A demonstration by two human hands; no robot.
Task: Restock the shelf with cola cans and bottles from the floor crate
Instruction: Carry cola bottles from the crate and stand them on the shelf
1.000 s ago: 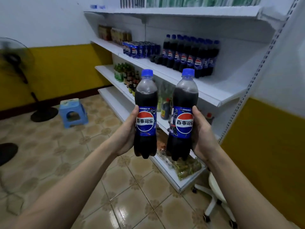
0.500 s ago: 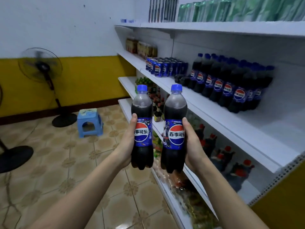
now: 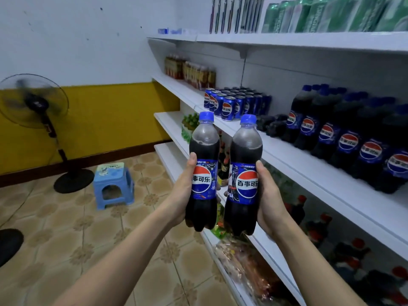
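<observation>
Two cola bottles are held upright in front of the shelving, side by side and nearly touching. The left bottle (image 3: 204, 173) is grasped around its labelled middle by the left hand (image 3: 181, 191), with the thumb laid along the front of the label. The right bottle (image 3: 245, 177) is grasped in the same way by the right hand (image 3: 268, 199). Both blue caps point upward, so the long axis of each bottle is close to vertical, with a slight lean away from the other at the top. The labels are turned toward the camera.

The bottles seem full, so some weight is to be expected, probably moderate for one hand. The plastic wall is likely to give a little under pressure and may be smooth, so a grip at the label band, where the body is straight, is judged the safest. The lobed base should stand stable when it is set down flat.

Behind the bottles, the middle shelf (image 3: 309, 173) already carries a row of cola bottles (image 3: 344, 140) at the right and a block of cola cans (image 3: 236, 102) further back. The floor crate is not seen. On the tiled floor (image 3: 66, 239) stand a blue stool (image 3: 113, 184) and a fan (image 3: 33, 102).
</observation>
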